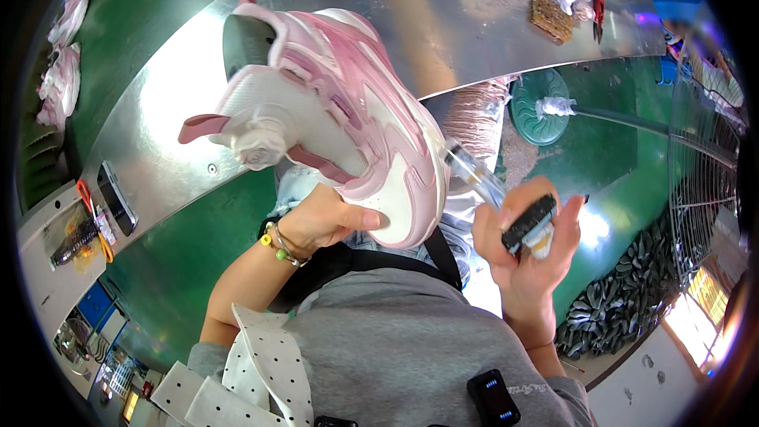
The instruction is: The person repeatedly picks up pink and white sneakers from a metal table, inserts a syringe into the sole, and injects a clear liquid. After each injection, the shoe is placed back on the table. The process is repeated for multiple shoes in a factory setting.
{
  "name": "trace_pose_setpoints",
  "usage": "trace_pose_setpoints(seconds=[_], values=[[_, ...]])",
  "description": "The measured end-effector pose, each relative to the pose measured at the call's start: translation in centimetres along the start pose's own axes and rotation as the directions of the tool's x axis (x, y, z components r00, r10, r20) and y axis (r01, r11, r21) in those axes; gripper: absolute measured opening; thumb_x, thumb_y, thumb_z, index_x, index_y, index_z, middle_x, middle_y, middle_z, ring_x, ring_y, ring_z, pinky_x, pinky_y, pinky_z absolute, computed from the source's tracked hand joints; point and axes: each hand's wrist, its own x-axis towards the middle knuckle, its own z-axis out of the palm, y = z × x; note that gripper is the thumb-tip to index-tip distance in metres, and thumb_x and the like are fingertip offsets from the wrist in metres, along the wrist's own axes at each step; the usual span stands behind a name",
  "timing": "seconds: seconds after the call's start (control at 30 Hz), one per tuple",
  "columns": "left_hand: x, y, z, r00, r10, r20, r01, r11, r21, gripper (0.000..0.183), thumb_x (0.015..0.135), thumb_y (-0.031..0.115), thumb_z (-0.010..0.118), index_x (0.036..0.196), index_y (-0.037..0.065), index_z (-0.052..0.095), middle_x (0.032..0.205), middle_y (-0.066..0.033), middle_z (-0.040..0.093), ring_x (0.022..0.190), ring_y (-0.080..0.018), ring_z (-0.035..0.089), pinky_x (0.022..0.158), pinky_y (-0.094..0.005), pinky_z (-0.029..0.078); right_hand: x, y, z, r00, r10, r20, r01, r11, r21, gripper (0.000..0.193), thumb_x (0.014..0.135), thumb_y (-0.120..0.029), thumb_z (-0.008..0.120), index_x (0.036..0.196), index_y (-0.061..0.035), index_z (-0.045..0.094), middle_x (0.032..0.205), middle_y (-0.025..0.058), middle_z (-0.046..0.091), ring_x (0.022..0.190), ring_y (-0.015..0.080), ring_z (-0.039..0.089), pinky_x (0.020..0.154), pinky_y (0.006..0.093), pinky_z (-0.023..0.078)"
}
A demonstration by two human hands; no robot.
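Observation:
A pink and white sneaker [371, 111] is tilted in front of me, its toe toward my body and its opening up and to the left. My left hand [324, 221] grips it at the toe, thumb on the white toe panel. White stuffing shows near the tongue. My right hand [522, 249] is closed round a clear tube-like tool [478, 174], perhaps a syringe, whose narrow tip is at the sole edge; I cannot tell whether it touches. A black, rough-looking piece [528, 221] with something pale under it sits in the same fingers.
The metal table [443, 16] curves behind the sneaker, bearing a brown sponge block [551, 19] and red-handled pliers [598, 17]. Left are a phone [117, 198] and orange-handled scissors [96, 221]. More sneakers [60, 85] stand far left. Right are a wire fan guard [704, 134] and dark piled pieces [621, 292].

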Motion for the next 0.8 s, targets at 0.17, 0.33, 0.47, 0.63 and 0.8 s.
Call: trace_pose_setpoints(seconds=[0.17, 0.33, 0.47, 0.63, 0.8], values=[[2.2, -1.0, 0.3, 1.000, -0.014, 0.009, 0.015, 0.985, -0.171, 0.057, 0.071, -0.001, 0.068, 0.122, -0.002, 0.043, 0.115, -0.0094, 0.053, 0.105, -0.0182, 0.054, 0.091, -0.0292, 0.044, -2.1, -0.5, -0.8, 0.991, -0.132, 0.003, 0.131, 0.989, 0.075, 0.058, 0.093, -0.052, 0.023, 0.084, -0.0005, 0.049, 0.045, 0.0020, 0.038, 0.039, 0.0076, 0.029, 0.039, 0.0226, 0.023], [5.9, -1.1, 1.3, 0.999, 0.028, 0.036, -0.020, 0.975, -0.222, 0.061, 0.066, -0.001, 0.066, 0.122, 0.003, 0.041, 0.116, -0.0066, 0.051, 0.110, -0.0204, 0.049, 0.098, -0.0331, 0.038, -3.0, -1.4, -0.8, 0.977, -0.187, -0.100, 0.176, 0.978, -0.108, 0.061, 0.091, -0.055, 0.022, 0.084, 0.0000, 0.049, 0.051, 0.0042, 0.043, 0.039, 0.0077, 0.033, 0.038, 0.0221, 0.025], [9.2, -0.7, 2.8, 0.979, 0.178, 0.100, -0.163, 0.977, -0.137, 0.081, 0.057, 0.000, 0.063, 0.131, 0.013, 0.033, 0.126, -0.0020, 0.045, 0.121, -0.0217, 0.041, 0.108, -0.0445, 0.025, -2.9, -1.6, -0.6, 0.967, -0.209, -0.145, 0.168, 0.953, -0.253, 0.064, 0.090, -0.057, 0.025, 0.086, 0.0017, 0.050, 0.059, 0.0061, 0.048, 0.041, 0.0080, 0.038, 0.038, 0.0219, 0.027], [11.3, 0.0, 3.5, 0.910, 0.345, 0.228, -0.272, 0.915, -0.297, 0.050, 0.069, -0.011, 0.059, 0.115, 0.005, 0.048, 0.112, -0.0072, 0.053, 0.110, -0.0202, 0.049, 0.097, -0.0336, 0.039, -1.9, -1.8, 0.4, 0.947, -0.317, -0.056, 0.287, 0.911, -0.296, 0.060, 0.083, -0.053, 0.050, 0.092, 0.0059, 0.052, 0.070, 0.0077, 0.057, 0.050, 0.0115, 0.050, 0.044, 0.0223, 0.038], [10.2, 2.2, 7.2, 0.942, 0.332, 0.054, -0.263, 0.828, -0.496, 0.036, 0.075, -0.004, 0.060, 0.109, 0.002, 0.050, 0.107, -0.0066, 0.057, 0.106, -0.0192, 0.052, 0.098, -0.0336, 0.040, -0.6, -1.0, 0.0, 0.833, -0.533, 0.146, 0.540, 0.730, -0.418, 0.053, 0.080, -0.046, 0.061, 0.092, 0.0049, 0.055, 0.073, 0.0106, 0.059, 0.051, 0.0165, 0.052, 0.043, 0.0254, 0.040]])
